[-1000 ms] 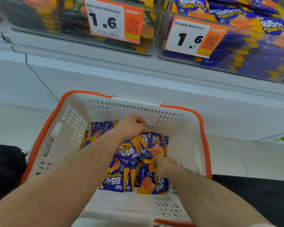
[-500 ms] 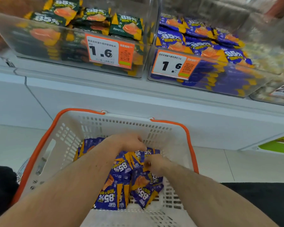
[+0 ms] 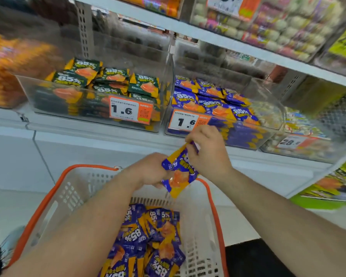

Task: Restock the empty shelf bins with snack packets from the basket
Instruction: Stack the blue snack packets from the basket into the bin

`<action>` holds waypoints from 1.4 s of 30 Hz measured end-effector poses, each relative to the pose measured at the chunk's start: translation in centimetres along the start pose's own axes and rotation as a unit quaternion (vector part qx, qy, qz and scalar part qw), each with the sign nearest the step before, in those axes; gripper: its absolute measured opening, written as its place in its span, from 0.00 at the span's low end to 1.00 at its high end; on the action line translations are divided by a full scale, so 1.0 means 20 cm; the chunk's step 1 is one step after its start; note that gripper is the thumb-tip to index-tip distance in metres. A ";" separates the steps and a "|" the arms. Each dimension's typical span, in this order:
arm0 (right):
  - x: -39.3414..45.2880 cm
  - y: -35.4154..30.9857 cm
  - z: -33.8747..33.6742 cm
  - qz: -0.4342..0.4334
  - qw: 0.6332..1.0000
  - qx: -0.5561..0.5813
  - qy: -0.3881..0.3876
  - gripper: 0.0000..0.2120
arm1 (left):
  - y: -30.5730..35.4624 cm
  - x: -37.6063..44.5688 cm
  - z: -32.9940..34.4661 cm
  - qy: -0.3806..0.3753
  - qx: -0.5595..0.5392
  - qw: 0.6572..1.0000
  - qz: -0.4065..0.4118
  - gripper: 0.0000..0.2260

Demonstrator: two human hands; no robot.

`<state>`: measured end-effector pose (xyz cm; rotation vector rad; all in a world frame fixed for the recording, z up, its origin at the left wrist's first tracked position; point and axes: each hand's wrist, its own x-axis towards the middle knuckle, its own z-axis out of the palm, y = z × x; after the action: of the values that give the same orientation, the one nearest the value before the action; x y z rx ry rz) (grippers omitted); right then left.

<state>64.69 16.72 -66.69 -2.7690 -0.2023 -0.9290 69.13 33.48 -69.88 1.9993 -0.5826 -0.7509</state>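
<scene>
Both of my hands hold purple and orange snack packets (image 3: 179, 172) in the air above the white basket (image 3: 72, 194) with its orange rim. My left hand (image 3: 148, 170) grips them from the left and below. My right hand (image 3: 208, 150) pinches their top edge. Several more purple packets (image 3: 148, 240) lie in the basket. Straight ahead of my hands stands a clear shelf bin (image 3: 268, 134) holding the same purple packets, marked 1.6.
Left of that bin, another clear bin (image 3: 38, 100) holds green packets under a 1.6 price tag. A bin (image 3: 312, 148) tagged 28.6 sits to the right. An upper shelf (image 3: 188, 27) hangs overhead. White shelf base and floor surround the basket.
Both hands rose out of the basket with packets in them, up toward the purple bin. The view tilted upward, bringing more shelves into sight.
</scene>
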 end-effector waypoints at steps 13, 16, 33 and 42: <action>-0.04 -0.13 -0.15 0.377 0.832 0.378 0.152 0.19 | 0.28 -0.04 0.00 0.089 -0.354 0.922 0.132 0.06; 0.02 -0.11 -0.16 0.382 0.826 0.388 0.145 0.22 | 0.31 -0.04 0.00 0.093 -0.324 0.932 0.135 0.06; 0.51 0.41 -0.28 0.486 0.849 0.207 0.002 0.12 | 0.29 -0.05 0.02 0.121 -0.213 0.965 0.093 0.17; 0.52 0.44 -0.26 0.480 0.869 0.115 -0.027 0.16 | 0.24 -0.01 0.02 0.109 -0.203 0.970 0.072 0.16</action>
<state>71.71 7.69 -57.70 -2.1928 0.9132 -0.4907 68.23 31.08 -65.84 1.6139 -0.4012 -0.5048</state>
